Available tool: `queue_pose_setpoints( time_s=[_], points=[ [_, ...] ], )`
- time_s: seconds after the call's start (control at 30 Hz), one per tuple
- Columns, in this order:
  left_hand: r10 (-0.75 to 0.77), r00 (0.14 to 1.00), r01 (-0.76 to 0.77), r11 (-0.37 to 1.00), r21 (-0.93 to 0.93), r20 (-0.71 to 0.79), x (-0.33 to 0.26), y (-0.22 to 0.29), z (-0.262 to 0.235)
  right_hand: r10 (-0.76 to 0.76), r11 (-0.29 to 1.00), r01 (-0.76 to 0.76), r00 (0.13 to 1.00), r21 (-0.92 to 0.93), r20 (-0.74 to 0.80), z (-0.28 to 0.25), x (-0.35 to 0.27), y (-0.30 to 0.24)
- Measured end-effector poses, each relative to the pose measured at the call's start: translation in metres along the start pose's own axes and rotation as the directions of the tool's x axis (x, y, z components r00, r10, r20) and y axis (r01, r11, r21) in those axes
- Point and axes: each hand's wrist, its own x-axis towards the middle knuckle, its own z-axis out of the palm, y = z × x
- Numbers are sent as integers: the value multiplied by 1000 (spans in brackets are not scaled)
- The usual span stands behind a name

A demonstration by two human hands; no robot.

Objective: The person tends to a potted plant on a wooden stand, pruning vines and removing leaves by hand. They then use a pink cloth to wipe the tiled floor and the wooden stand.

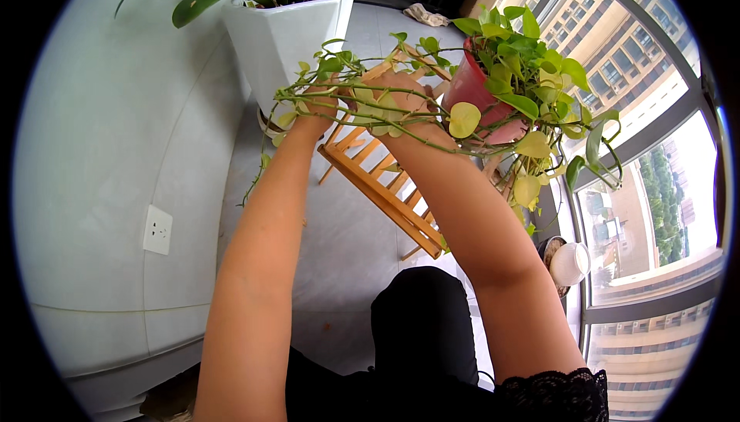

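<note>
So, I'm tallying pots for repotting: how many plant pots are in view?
2. A tall white pot stands on the floor at the top, by the wall. A red pot of trailing vines sits right of it, by the window. Leaves may hide others.

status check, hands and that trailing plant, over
Left hand and right hand both gripping long green trailing vines. Vines run from red plastic pot. Slatted wooden stand below; nothing blocking.
</note>
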Motion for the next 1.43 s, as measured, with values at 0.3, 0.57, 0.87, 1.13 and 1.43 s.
queue_pose_setpoints(
  time_s=[0.3, 0.57, 0.87, 1.13, 1.43],
  points=[
    [-348, 914, 375, 920, -110, 206, 16, 58, -37, -15, 947, -109, 924, -301, -381, 47, -53, -29],
    [-416, 717, 385, 905, 179, 560, 75, 161, -111, -174, 878, 354, 862, 321, -475, 4, -148, -40],
    [88, 679, 36, 988, -153, 728, 36, 147, -62, 4, 859, 217, 903, 464, -430, -1, -213, 1],
    [272, 724, -376, 926, 32, 634, -22, 128, -19, 25, 812, 255, 883, 525, -468, 9, -203, -10],
    [271, 763, -259, 960, -107, 587, -25, 159, 0, 42, 847, 173, 921, 503, -387, 26, -201, -10]
  ],
)
